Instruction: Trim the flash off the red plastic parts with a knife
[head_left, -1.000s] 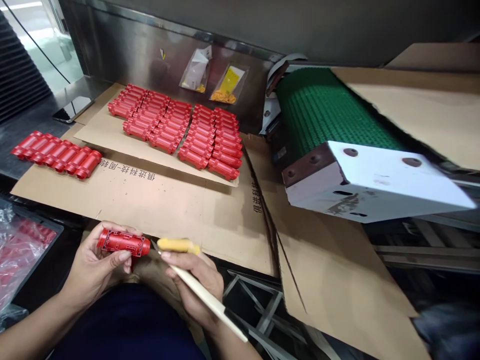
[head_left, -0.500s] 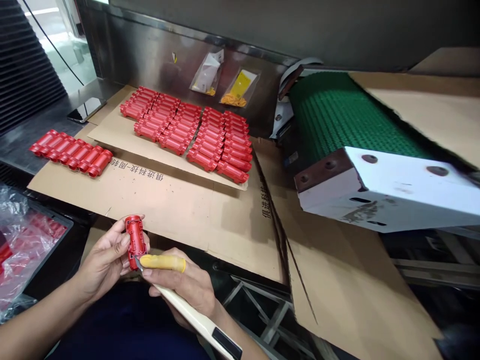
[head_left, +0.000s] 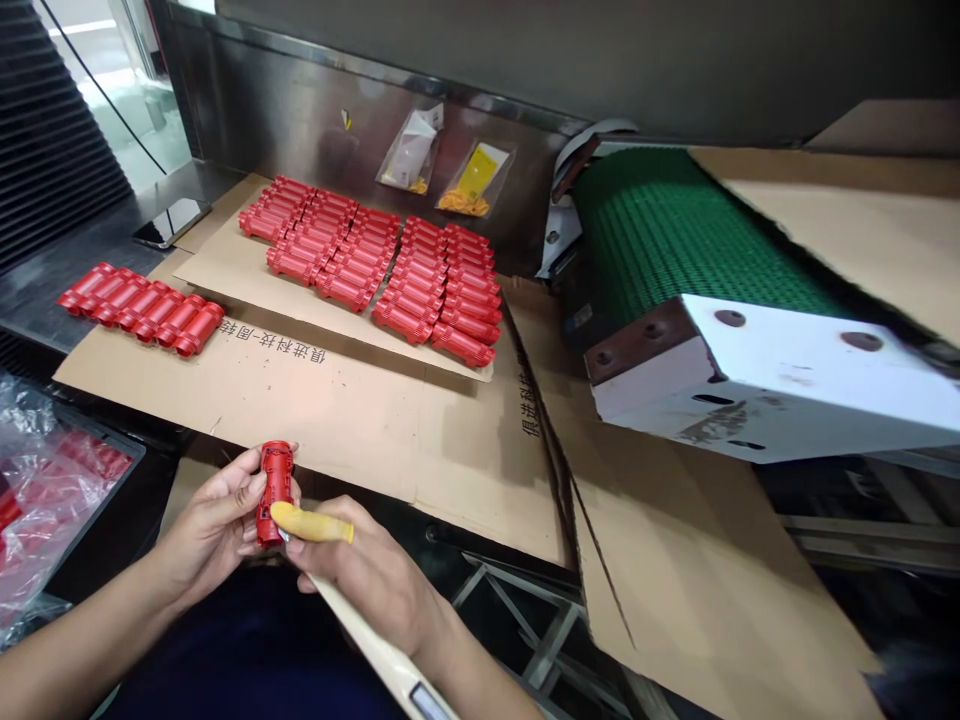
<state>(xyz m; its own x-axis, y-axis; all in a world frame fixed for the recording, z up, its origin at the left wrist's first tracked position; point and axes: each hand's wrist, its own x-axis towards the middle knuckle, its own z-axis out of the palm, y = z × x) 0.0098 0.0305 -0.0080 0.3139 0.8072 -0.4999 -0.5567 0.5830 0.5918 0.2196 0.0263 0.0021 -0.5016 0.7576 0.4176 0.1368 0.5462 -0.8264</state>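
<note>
Between the fingers and thumb of my left hand [head_left: 214, 515], a red plastic tube-shaped part [head_left: 277, 472] with cut-outs along its side is held nearly upright. My right hand [head_left: 379, 570] is closed around a knife [head_left: 360, 622] with a long cream handle, and a yellow finger cot [head_left: 319, 523] covers one of its fingers. That covered finger lies over the lower end of the red part. The knife's tip is there too, mostly hidden behind the fingers. Both hands are close together in front of the cardboard's near edge.
Several rows of red parts [head_left: 367, 255] lie on a cardboard sheet [head_left: 217, 270]. Another row [head_left: 142, 308] sits at the left, near a phone [head_left: 172, 222]. A plastic-lined bin [head_left: 67, 500] stands at lower left. A green conveyor belt [head_left: 697, 230] with a white metal end [head_left: 787, 375] juts in at right.
The red part has shifted slightly right and down and tilts a little differently. My right hand's covered finger has slid slightly left across it, and the knife handle has swung lower.
</note>
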